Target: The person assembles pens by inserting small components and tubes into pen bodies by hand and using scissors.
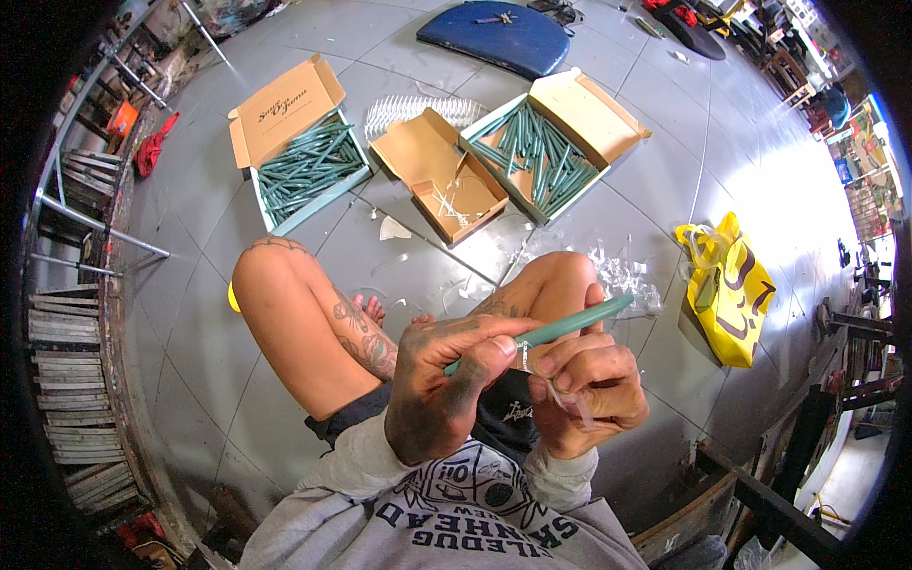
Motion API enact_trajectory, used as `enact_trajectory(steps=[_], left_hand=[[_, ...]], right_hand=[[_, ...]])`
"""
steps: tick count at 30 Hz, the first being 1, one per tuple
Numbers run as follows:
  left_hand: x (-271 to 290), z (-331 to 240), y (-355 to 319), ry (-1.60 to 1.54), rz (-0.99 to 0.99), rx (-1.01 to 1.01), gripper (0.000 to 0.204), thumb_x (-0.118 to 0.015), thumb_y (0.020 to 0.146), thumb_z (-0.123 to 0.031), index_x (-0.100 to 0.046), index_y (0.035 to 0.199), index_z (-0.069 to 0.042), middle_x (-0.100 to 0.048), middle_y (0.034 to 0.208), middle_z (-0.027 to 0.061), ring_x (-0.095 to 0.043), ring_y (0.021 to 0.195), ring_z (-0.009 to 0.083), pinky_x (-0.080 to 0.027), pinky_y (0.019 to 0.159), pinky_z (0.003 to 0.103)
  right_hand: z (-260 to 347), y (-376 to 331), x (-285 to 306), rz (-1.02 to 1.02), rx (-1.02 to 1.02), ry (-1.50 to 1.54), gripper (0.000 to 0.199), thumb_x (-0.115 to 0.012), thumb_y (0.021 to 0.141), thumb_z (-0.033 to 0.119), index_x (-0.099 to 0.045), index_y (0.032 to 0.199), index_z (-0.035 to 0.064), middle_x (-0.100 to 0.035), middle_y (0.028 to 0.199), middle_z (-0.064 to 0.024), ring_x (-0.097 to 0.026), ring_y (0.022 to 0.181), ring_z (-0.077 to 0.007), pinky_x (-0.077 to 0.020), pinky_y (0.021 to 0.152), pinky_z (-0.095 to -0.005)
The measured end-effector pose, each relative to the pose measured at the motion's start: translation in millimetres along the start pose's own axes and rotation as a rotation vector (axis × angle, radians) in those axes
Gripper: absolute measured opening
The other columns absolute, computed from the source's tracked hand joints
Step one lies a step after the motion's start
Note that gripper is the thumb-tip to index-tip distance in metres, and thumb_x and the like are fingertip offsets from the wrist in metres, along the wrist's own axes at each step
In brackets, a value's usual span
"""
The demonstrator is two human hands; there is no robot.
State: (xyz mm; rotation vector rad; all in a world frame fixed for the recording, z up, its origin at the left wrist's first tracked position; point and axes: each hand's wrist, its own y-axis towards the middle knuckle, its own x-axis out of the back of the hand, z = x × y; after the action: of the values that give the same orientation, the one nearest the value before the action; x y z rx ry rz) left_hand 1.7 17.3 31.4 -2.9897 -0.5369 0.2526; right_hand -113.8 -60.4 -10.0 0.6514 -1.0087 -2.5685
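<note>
Green stick [570, 323] held over the lap — long axis rising rightward from left hand [442, 385], which is clamped on its lower end; right hand [589, 385] pinches clear wrap [575, 407] just beneath.

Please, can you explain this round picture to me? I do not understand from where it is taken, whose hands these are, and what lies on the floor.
A wide-angle camera on a person's head looks down, so edges bend. The person sits on a grey tiled floor. The left hand and right hand together hold one green stick; the right hand also pinches a clear plastic wrapper. In front lie two open boxes of green sticks, an almost empty cardboard box, and plastic scraps. A yellow bag lies to the right.
</note>
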Motion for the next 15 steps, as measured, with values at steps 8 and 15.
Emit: enact_trajectory(steps=[8,15], left_hand=[[-0.3,-4.7,1.5,-0.016,0.002,0.076,0.039,-0.048,0.089,-0.02,-0.063,0.106,0.011,-0.059,0.062,0.0044,-0.052,0.053,0.0069,-0.038,0.051,0.019],[-0.2,-6.4,0.0,-0.04,0.005,0.043,0.032,-0.048,0.092,-0.016,-0.065,0.103,0.009,-0.064,0.076,0.0087,-0.052,0.063,0.0082,-0.041,0.058,0.022]], right_hand=[[-0.7,-0.4,3.0,0.022,0.002,0.01,0.037,-0.079,0.064,-0.009,-0.048,0.071,0.0106,-0.061,0.074,-0.0038,-0.068,0.07,-0.0236,-0.0285,0.107,-0.0616],[3.1,2.4,-2.4,-0.03,-0.018,-0.097,0.034,-0.077,0.066,-0.008,-0.048,0.066,0.01,-0.06,0.072,-0.0032,-0.067,0.066,-0.0225,-0.0309,0.106,-0.0617]])
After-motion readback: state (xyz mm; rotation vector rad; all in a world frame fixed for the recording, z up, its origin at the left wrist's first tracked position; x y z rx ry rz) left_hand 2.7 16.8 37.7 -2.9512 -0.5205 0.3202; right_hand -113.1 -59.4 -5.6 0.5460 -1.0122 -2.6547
